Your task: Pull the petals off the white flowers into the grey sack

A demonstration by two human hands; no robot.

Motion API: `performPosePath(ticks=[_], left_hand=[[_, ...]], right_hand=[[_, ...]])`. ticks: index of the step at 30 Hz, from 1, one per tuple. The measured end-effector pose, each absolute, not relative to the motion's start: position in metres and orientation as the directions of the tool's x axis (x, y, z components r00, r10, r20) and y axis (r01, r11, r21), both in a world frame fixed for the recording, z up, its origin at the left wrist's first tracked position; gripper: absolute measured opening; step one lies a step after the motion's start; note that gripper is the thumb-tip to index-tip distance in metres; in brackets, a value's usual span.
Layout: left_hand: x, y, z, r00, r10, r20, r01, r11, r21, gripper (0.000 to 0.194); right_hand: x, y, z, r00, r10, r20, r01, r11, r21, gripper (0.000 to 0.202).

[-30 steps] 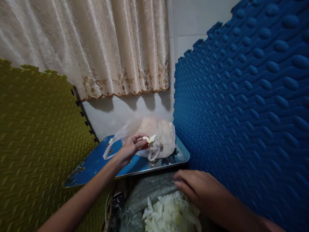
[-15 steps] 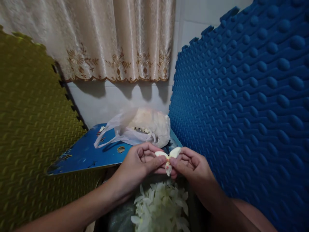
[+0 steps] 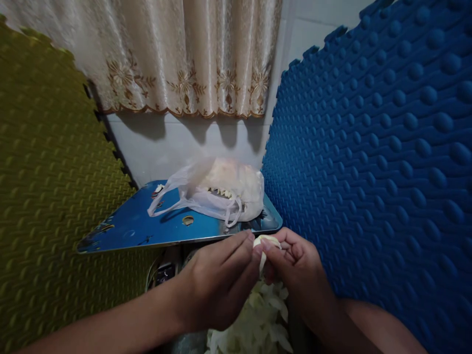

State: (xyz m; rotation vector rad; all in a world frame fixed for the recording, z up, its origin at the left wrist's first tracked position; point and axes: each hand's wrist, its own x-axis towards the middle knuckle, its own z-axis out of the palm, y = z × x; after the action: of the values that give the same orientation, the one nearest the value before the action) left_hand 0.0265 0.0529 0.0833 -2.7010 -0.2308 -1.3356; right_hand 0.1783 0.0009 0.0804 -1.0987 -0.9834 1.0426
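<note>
A small white flower (image 3: 266,242) with long petals is pinched between the thumb and fingers of my right hand (image 3: 297,258). My left hand (image 3: 224,275), turned back-up, is closed with its fingertips meeting at the flower's left side. Those fingers cover part of the flower, so its centre does not show. Below both hands lies a pile of white flowers or petals (image 3: 254,319), partly hidden by my left hand.
A thin plastic bag (image 3: 236,182) holding whitish contents lies on a blue board (image 3: 147,228). Yellow-green foam matting (image 3: 55,162) stands at left, blue foam matting (image 3: 368,147) at right. A curtain (image 3: 191,54) hangs behind. A dark device (image 3: 165,273) sits under the board.
My left hand has rolled over so its back faces up. The flower, spread with its petals showing before, is now partly covered. The view has shifted slightly.
</note>
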Motion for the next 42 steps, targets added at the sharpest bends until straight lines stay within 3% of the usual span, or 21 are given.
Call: performPosePath(ticks=[2,3,6,8,9,11,18,23,27,37,42], left_hand=[[0.03,0.052,0.086,0.598,0.068,0.799,0.136,-0.99,-0.018,0.025],[0.033,0.052,0.088,0.569,0.128,0.813,0.126,-0.99,0.068,0.024],[0.04,0.051,0.095,0.489,0.437,0.755,0.052,-0.878,0.475,0.032],[0.043,0.051,0.096,0.512,0.525,0.68,-0.048,-0.772,0.634,0.053],[0.043,0.052,0.096,0.53,0.522,0.668,-0.093,-0.748,0.658,0.063],[0.042,0.054,0.094,0.53,0.487,0.694,-0.12,-0.767,0.63,0.072],[0.034,0.059,0.089,0.54,0.36,0.76,-0.041,-0.891,0.451,0.066],[0.037,0.063,0.087,0.531,0.209,0.821,-0.069,-0.955,0.287,0.051],[0.038,0.067,0.081,0.503,0.184,0.844,-0.016,-0.975,0.222,0.04],[0.042,0.065,0.077,0.452,0.338,0.825,-0.021,-0.921,0.389,0.036],[0.046,0.067,0.078,0.43,0.506,0.747,0.013,-0.831,0.556,0.009]], right_hand=[[0.179,0.001,0.082,0.239,0.97,0.047,-0.21,0.099,-0.973,0.025],[0.18,0.001,0.083,0.241,0.97,0.031,-0.243,0.091,-0.966,0.025],[0.184,0.002,0.085,0.221,0.975,0.03,-0.319,0.102,-0.942,0.026],[0.186,0.002,0.085,0.195,0.979,0.052,-0.351,0.119,-0.929,0.028],[0.186,0.001,0.085,0.179,0.982,0.063,-0.363,0.126,-0.923,0.028],[0.186,0.001,0.085,0.149,0.986,0.077,-0.384,0.13,-0.914,0.027],[0.178,0.0,0.086,0.108,0.991,0.077,-0.414,0.115,-0.903,0.026],[0.176,0.002,0.083,0.195,0.979,0.053,-0.325,0.116,-0.939,0.025],[0.175,0.003,0.08,0.22,0.975,0.038,-0.252,0.095,-0.963,0.023],[0.176,0.0,0.081,0.243,0.969,0.053,-0.19,0.101,-0.977,0.024],[0.174,0.001,0.081,0.253,0.967,0.015,-0.21,0.07,-0.975,0.023]])
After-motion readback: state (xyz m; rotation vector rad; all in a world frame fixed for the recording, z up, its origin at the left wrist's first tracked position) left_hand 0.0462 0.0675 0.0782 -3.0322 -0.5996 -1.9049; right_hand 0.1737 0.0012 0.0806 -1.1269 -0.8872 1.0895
